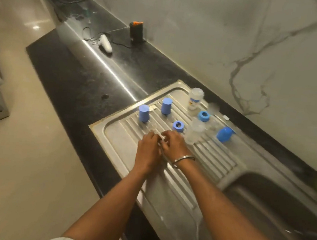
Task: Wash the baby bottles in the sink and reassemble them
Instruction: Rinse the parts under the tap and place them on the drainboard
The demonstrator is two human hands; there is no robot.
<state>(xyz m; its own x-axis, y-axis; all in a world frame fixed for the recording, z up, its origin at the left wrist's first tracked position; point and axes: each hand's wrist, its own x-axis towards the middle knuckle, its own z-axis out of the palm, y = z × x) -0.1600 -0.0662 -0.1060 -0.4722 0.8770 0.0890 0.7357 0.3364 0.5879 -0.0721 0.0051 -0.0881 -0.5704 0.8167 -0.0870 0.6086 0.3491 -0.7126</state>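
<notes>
Baby bottle parts stand on the ribbed steel drainboard (214,157). Two blue caps (143,113) (166,106) stand upright at the left, and a third blue cap (224,134) lies tilted at the right. Two blue screw rings (178,126) (204,116) sit between them. A clear bottle (194,133) stands just right of my hands, and another clear bottle with a printed label (195,98) stands at the back. My left hand (148,150) and right hand (172,145) meet over the drainboard, fingers curled round a small clear part (161,140) that is mostly hidden.
The sink basin (274,204) opens at the right. A black stone counter (76,75) runs to the left, carrying a white handheld device with a cable (105,43) and a black container with an orange top (136,31). A marble wall (241,40) backs the counter.
</notes>
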